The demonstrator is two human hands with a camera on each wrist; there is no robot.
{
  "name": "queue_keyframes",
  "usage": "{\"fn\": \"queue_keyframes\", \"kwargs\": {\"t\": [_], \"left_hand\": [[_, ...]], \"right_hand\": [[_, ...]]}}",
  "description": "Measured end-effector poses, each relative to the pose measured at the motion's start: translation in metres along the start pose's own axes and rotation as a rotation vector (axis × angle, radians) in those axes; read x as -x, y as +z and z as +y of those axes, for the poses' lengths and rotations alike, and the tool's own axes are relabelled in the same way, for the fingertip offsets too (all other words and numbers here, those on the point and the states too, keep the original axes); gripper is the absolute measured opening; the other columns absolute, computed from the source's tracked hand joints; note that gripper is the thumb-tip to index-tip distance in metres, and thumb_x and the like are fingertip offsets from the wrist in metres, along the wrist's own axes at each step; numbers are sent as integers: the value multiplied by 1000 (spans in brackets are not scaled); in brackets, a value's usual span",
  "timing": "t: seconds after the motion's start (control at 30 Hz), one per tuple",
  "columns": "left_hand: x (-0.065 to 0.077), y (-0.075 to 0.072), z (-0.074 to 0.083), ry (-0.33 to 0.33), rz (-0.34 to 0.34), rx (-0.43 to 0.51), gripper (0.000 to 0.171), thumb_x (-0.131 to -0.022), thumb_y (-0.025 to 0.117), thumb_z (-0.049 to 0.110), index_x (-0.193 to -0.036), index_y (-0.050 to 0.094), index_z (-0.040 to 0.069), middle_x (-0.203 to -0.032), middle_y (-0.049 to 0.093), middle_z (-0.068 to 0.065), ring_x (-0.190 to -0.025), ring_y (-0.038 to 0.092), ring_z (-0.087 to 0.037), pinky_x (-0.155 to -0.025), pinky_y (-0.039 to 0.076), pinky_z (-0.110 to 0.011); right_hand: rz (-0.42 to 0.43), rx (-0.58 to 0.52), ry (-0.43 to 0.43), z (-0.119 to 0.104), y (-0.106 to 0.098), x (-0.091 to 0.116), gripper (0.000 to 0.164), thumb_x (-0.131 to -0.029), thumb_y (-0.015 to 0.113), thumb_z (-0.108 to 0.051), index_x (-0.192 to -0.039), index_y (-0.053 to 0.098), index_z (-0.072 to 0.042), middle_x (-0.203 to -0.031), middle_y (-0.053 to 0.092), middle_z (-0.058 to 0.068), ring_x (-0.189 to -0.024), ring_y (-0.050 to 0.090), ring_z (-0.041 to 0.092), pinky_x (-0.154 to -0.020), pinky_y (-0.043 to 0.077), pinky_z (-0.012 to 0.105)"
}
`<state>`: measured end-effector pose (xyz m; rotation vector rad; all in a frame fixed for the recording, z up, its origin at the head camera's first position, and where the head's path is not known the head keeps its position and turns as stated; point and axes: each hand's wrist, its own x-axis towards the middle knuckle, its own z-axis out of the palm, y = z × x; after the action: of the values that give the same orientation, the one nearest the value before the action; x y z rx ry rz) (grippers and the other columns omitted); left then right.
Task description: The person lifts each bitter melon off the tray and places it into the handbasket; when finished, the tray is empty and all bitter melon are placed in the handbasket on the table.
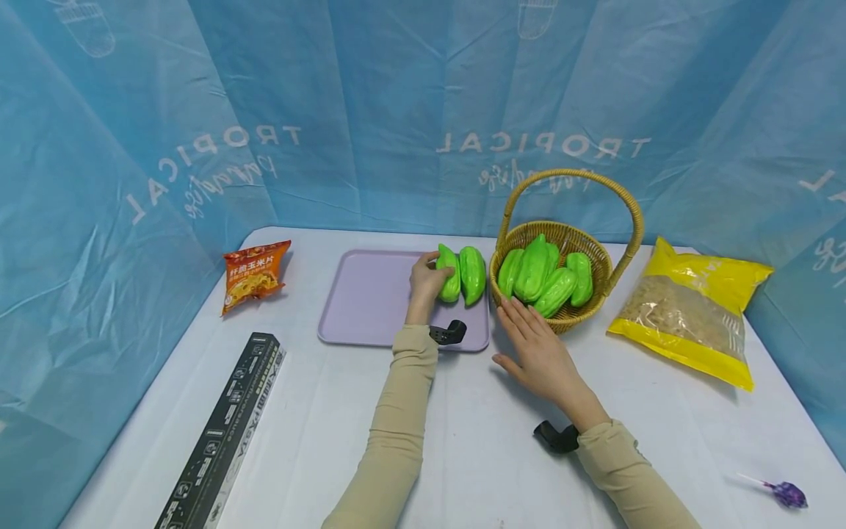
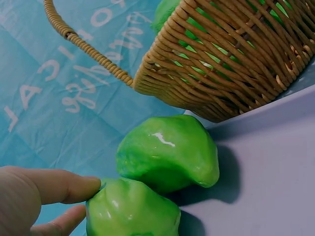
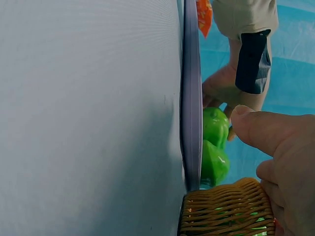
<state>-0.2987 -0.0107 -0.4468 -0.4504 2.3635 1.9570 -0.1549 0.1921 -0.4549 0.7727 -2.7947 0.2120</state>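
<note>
Two glossy green, ridged gourds stand side by side at the right end of a lilac tray [image 1: 370, 294]. My left hand [image 1: 426, 283] pinches the left gourd [image 1: 449, 274], its fingers at the far end and the left side; in the left wrist view a fingertip lies against this gourd [image 2: 130, 209]. Just right of it is the other gourd [image 1: 472, 275]. My right hand [image 1: 538, 353] is flat with straight fingers, fingertips right at the near rim of a wicker basket [image 1: 581, 316]. Several similar green gourds [image 1: 534, 272] lie inside the basket.
An orange snack bag [image 1: 254, 275] lies at the back left, with a long black box [image 1: 225, 426] nearer to me. Right of the basket is a yellow bag [image 1: 694, 312]. A purple lollipop [image 1: 786, 494] lies at the front right. A blue curtain [image 1: 396, 110] hangs behind the table.
</note>
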Motion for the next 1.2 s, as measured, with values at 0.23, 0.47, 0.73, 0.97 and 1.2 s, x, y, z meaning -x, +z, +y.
{"fn": "queue_keyframes", "kwargs": {"t": [0.23, 0.47, 0.73, 0.97, 1.2], "left_hand": [[1, -7, 2, -19, -31, 79, 53, -86, 66, 6, -138, 54, 11, -143, 49, -19, -131, 47, -33, -109, 41, -43], [7, -18, 11, -12, -26, 169, 52, -88, 64, 4, -139, 53, 11, -141, 49, -19, -128, 50, -33, -106, 45, -42], [14, -28, 22, 33, -13, 213, 51, -89, 64, 5, -138, 53, 12, -143, 49, -18, -128, 50, -33, -105, 45, -42], [20, -37, 38, 65, -30, 245, 50, -90, 64, 6, -139, 53, 14, -144, 48, -14, -128, 51, -32, -104, 46, -43], [30, -44, 54, 114, -37, 294, 51, -90, 64, 7, -139, 52, 13, -143, 49, -13, -127, 51, -30, -104, 46, -42]], "right_hand": [[0, 0, -1, -1, -1, 0, 80, -90, 67, -41, -151, 32, -2, -158, 29, 15, -147, 26, 32, -121, 19, 45], [-12, 2, 7, -1, -1, 0, 80, -90, 66, -41, -151, 31, -2, -158, 29, 15, -148, 25, 32, -121, 18, 45], [-14, -3, 7, -1, -2, 0, 80, -90, 66, -41, -151, 31, -2, -158, 29, 15, -147, 25, 32, -121, 19, 45], [-13, -1, 5, -1, -2, 0, 80, -91, 66, -41, -151, 31, -2, -158, 29, 15, -147, 25, 32, -121, 18, 45], [-10, 1, 1, -1, -1, 0, 80, -90, 66, -41, -151, 31, -2, -158, 29, 15, -147, 25, 32, -121, 19, 46]]}}
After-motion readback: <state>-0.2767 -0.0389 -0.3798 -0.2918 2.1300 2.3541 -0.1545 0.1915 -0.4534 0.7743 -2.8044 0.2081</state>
